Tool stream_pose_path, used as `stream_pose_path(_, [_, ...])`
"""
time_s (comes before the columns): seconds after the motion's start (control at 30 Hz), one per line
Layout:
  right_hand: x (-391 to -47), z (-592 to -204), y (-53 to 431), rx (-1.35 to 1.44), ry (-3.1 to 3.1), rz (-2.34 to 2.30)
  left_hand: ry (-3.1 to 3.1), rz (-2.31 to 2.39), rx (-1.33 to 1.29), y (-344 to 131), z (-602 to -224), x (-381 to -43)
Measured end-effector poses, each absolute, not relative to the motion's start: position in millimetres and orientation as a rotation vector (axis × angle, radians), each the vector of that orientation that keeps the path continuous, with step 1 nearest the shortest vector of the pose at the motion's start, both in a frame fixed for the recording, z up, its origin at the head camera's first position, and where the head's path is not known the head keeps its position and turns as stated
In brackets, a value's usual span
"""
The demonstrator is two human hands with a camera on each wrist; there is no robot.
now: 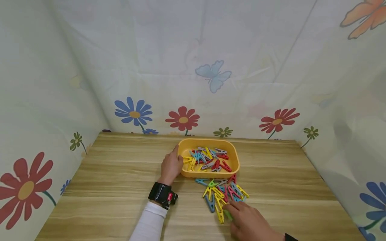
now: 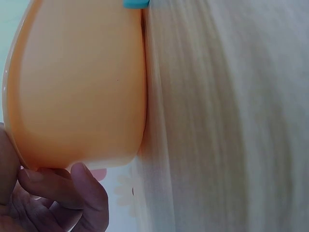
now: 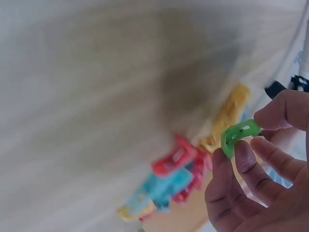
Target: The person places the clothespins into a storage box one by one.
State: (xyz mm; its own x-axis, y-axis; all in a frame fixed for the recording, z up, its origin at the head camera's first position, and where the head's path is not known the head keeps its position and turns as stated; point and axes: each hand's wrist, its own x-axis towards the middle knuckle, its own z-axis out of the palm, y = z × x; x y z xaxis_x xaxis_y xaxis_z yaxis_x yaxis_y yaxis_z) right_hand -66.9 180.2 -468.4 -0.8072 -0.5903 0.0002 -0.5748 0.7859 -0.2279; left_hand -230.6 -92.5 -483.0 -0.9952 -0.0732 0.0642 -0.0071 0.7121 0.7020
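Note:
My left hand (image 1: pixel 171 165) grips the left end of a yellow plastic basket (image 1: pixel 208 174), thumb at the rim and fingers bent against the wall outside. Inside the basket lie several clothespins (image 1: pixel 207 155) in yellow, red, blue and grey. In the right wrist view, my right hand (image 3: pixel 260 179) pinches a green clothespin (image 3: pixel 240 131) between thumb and fingertips. In the head view that hand (image 1: pixel 248 219) is at the near right of a loose pile of clothespins (image 1: pixel 223 192), close beside a yellow clothespin (image 1: pixel 220 214).
The loose pile lies against the basket's front on a wood-grain table (image 1: pixel 120 194). Behind the table and along both sides hangs a white cloth (image 1: pixel 169 67) printed with flowers and butterflies. A black wrist strap (image 1: pixel 161 193) with a small camera is on the left wrist.

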Motion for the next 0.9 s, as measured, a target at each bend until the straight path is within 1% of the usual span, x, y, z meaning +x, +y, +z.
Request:
stream_pose_path(0.2, [-72,-442,182,-0.919,3.050,-0.297,-2.820,-1.164,0.067,-93,-482,-230])
stream_pose_path(0.33, [-83,-428,184,-0.985,3.140,-0.292,-2.819,-1.154,0.068,-92,-482,-230])
stream_pose_path(0.5, [-98,-411,183,-1.003,3.181,-0.377,-2.835,-1.162,0.075,-92,-483,-230])
stream_pose_path(0.77, [-133,-393,179,-1.151,3.263,-0.511,-2.840,-1.166,0.082,-92,-483,-230])
stream_pose_path(0.9, [-153,-387,173,-1.156,3.293,-0.498,-2.842,-1.164,0.085,-92,-483,-231])
